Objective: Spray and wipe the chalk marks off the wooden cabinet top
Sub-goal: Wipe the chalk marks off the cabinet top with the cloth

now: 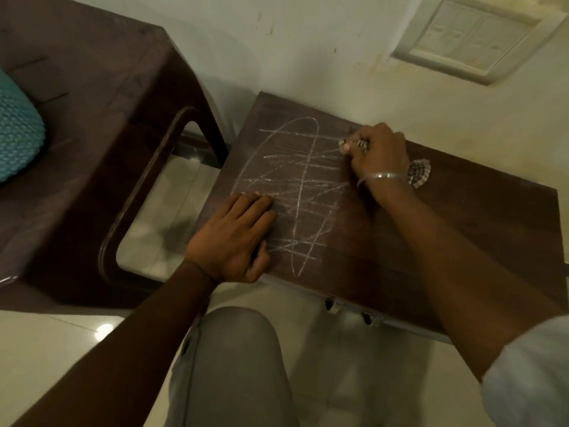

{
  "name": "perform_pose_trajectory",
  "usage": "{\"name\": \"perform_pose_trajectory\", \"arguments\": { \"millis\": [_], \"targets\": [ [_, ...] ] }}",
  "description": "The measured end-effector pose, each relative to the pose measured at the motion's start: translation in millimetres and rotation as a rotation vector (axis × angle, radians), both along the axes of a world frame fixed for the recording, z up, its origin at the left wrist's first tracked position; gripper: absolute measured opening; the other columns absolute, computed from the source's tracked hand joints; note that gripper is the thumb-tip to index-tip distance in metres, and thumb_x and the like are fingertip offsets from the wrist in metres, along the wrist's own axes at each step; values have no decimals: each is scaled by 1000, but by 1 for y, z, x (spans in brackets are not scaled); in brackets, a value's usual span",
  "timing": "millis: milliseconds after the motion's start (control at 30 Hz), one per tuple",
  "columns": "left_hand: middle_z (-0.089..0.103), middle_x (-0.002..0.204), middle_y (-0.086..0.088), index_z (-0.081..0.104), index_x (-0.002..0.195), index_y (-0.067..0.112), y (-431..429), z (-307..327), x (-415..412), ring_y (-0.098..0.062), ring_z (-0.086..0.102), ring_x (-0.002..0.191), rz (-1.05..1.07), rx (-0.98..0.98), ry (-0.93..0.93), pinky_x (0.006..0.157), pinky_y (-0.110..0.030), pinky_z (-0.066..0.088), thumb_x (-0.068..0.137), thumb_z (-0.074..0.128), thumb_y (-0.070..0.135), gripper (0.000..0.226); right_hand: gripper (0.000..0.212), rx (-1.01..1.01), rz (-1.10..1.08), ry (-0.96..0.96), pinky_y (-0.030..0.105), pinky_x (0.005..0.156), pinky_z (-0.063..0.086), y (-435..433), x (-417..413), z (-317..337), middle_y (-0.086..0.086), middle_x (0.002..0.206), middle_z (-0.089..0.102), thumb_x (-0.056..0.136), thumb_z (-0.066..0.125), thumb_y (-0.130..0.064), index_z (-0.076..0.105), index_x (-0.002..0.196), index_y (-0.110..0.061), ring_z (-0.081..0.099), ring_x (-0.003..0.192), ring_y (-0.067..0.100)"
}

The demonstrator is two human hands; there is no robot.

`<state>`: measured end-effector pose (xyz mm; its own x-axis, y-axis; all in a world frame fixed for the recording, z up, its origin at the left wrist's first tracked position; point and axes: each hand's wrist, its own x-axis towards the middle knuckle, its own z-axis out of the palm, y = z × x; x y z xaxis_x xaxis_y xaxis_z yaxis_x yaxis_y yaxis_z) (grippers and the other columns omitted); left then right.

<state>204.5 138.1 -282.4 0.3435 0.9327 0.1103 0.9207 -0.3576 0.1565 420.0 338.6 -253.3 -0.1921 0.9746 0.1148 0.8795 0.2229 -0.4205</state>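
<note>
- The right hand (377, 155) closes around a small pale object, too hidden and blurred to identify.
- The teal knitted cushion (17, 131) is cut off by the left edge.
- The dark brown wooden cabinet top (462, 229) runs past the right edge.

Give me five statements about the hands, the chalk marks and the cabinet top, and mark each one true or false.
1. The left hand lies flat, palm down, on the wooden cabinet top. True.
2. The chalk marks have been wiped away. False: white scribbles and a large oval cover the top.
3. The right hand is closed around a small object at the far edge of the marks. True.
4. A spray bottle stands on the cabinet top. False: none is in view.
5. The bracelet is on the left wrist. False: it is on the right wrist.
</note>
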Motion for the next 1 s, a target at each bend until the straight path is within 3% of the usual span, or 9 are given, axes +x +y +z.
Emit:
{"name": "perform_pose_trajectory", "arguments": {
  "millis": [200, 433, 667, 767, 1000],
  "targets": [
    [60, 129, -26, 64, 119, -2, -2, 0, 0, -42, 56, 119, 18, 7, -14, 105, -50, 40, 84, 44, 37, 57, 7, 50, 69, 3, 32, 67, 40, -56, 16, -5, -7, 98, 61, 86, 68, -36, 70, 90, -31, 47, 93, 23],
    [61, 130, -25, 64, 120, 0, -3, 4, 1, -41, 57, 119, 24, -6, 4, 104, -49, 42, 83, 45, 38, 57, 3, -58, -41, 15, 31, 76, 38, -13, -2, 5, -2, 106, 64, 85, 68, -34, 68, 82, -34, 53, 105, 30],
    [61, 130, -24, 64, 120, 0, -3, 4, 2, -41, 56, 120, 33, 7, 7, 103, -49, 43, 83, 44, 39, 57, 2, 10, 87, -9, 29, 66, 37, -107, 9, -2, -8, 96, 60, 85, 69, -32, 70, 87, -32, 45, 88, 17],
    [60, 131, -22, 64, 122, 2, -3, 4, 3, -40, 55, 121, 48, -3, 3, 103, -48, 42, 85, 43, 40, 57, 4, 16, 96, -30, 28, 64, 35, -100, 11, -5, -11, 95, 58, 85, 69, -35, 69, 88, -33, 41, 87, 13],
    [60, 132, -21, 63, 123, 3, -3, 3, 2, -40, 55, 121, 53, -19, -8, 102, -48, 45, 84, 44, 40, 56, 5, -5, -5, -5, 29, 65, 35, -73, -2, 0, -6, 96, 59, 85, 70, -36, 70, 87, -31, 49, 92, 22]
  ]
}}
